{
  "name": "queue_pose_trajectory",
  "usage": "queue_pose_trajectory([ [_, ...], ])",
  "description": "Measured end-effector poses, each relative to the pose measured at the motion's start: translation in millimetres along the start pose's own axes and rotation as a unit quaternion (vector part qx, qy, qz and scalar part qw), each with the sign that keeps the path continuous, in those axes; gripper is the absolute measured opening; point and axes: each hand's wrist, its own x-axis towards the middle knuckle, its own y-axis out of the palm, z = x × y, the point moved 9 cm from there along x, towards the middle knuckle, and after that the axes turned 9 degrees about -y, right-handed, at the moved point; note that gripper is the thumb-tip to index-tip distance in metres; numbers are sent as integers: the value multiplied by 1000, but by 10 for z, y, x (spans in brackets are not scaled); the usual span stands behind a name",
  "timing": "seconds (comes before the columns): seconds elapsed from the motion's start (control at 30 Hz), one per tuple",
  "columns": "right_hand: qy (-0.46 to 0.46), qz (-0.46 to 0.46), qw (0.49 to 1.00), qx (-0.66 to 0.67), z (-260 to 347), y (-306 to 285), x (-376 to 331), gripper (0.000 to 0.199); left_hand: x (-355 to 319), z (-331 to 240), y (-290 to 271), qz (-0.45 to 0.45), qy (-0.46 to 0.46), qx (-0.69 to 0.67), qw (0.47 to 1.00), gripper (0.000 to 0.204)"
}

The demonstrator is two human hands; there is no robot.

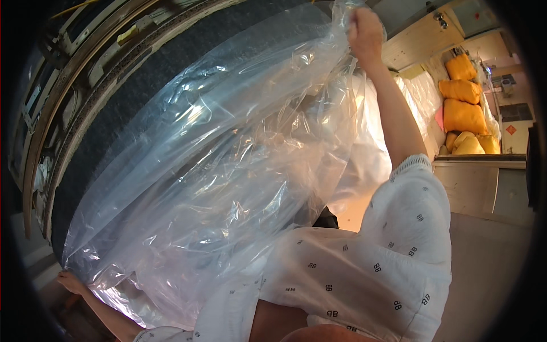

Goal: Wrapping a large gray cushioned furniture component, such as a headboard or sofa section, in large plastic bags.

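White shirt (376,290) in front, clear plastic sheet (228,171) held out over worktop

Across the dark worktop (105,151), the clear plastic sheet was spread in loose folds from near the lower left corner to the upper right end. One gathered edge was pinched by the left hand (71,282), just beside that lower left corner; another, bunched edge was grasped by the right hand (367,37), raised at the upper right.

A tear seemed the likeliest fault, should the thin sheet be pulled hard between two small grips. A snag could be caused by the worktop's pale outer edge if the sheet were dragged across it. Crooked folds might be produced by uneven tension.

The right fingertips were partly covered by bunched plastic, and the left fingers were too small to be made out clearly. Part of the sheet's near side was hidden by the shirt. A black thing (326,219) beside the folds was mostly covered, so its kind could not be told. Whether several layers were held, and whether the worktop was touched by the sheet's middle, could not be judged through the glare.
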Motion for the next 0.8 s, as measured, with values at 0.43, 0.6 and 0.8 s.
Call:
queue_pose_trajectory([
  [0.43, 86, 117, 915, 376, 1236, -23, 208, 20, 68, 270, -179, -23, -55, -28, 998, 41],
  [0.6, -39, 187, 941, 279, 1464, 180, 19, 33, -55, 20, -39, 2, -54, -27, 998, 42],
  [0.8, -62, 160, 955, 241, 1464, 243, 116, 33, -60, 223, -408, -71, -22, -150, 986, 43],
])
